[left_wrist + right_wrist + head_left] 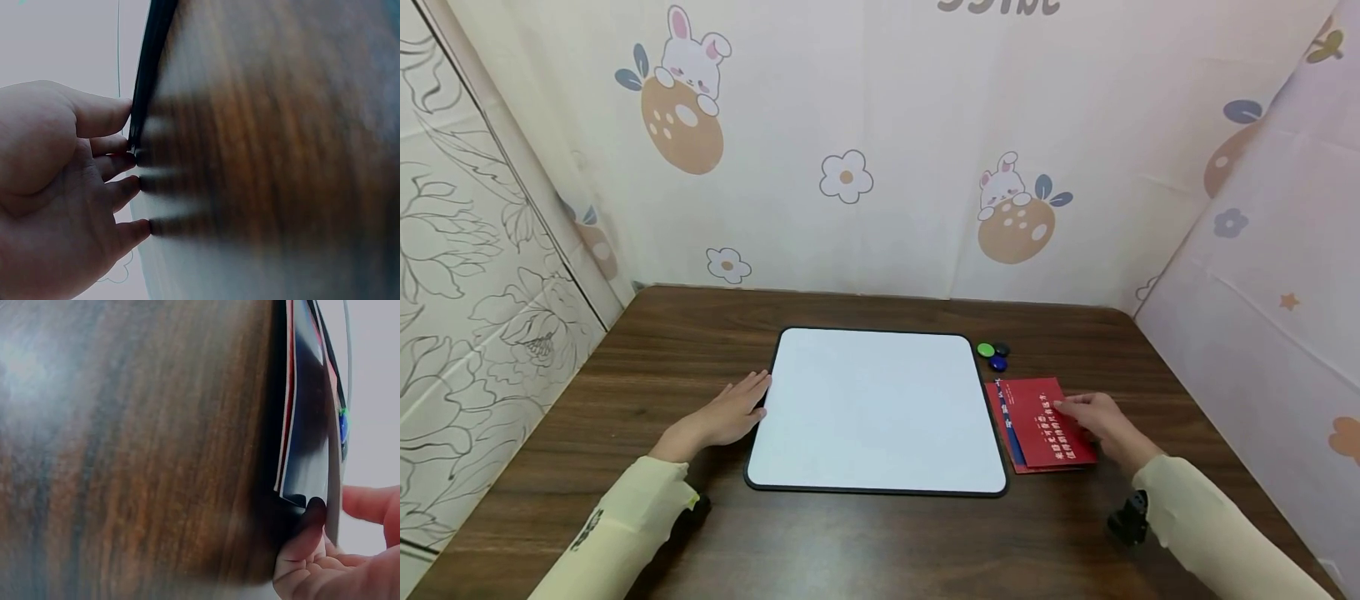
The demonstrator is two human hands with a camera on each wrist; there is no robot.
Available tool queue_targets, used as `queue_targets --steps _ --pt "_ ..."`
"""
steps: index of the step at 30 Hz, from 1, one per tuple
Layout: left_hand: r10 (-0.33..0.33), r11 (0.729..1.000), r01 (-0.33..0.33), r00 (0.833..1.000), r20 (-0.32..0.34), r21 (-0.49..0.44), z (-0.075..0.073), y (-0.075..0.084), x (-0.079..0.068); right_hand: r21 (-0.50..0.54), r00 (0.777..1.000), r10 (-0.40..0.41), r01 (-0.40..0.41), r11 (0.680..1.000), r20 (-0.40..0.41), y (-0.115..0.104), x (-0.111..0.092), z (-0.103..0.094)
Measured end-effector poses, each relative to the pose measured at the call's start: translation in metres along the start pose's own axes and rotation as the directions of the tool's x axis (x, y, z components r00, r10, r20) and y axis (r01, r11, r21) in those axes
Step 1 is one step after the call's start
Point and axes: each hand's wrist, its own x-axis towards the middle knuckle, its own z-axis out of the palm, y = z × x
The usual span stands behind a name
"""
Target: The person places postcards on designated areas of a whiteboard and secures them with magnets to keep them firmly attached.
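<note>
A white board (880, 408) with a black rim lies in the middle of the brown table. My left hand (726, 414) rests flat at its left edge, fingers straight; in the left wrist view the thumb and fingertips touch near the dark rim (150, 69). To the right of the board is a small stack of cards. Its top red card (1028, 421), printed with white characters, is pinched at its right side by my right hand (1103, 423). The right wrist view shows this card (334, 487) lifted apart from the cards below. A blue card (1017, 448) peeks out beneath it.
Green (986, 350), black (1002, 349) and blue (997, 363) round magnets sit beside the board's upper right corner. A patterned curtain (910, 225) hangs behind the table (700, 333), with more cloth at both sides.
</note>
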Motion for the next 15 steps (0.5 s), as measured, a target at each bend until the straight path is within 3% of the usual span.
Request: queue_targets --steps 15 --pt "0.006 1.0 -0.006 1.0 -0.002 -0.001 -0.0003 0.0006 -0.0015 0.158 0.997 0.035 -0.045 0.986 0.066 -0.0006 0.0035 -0.01"
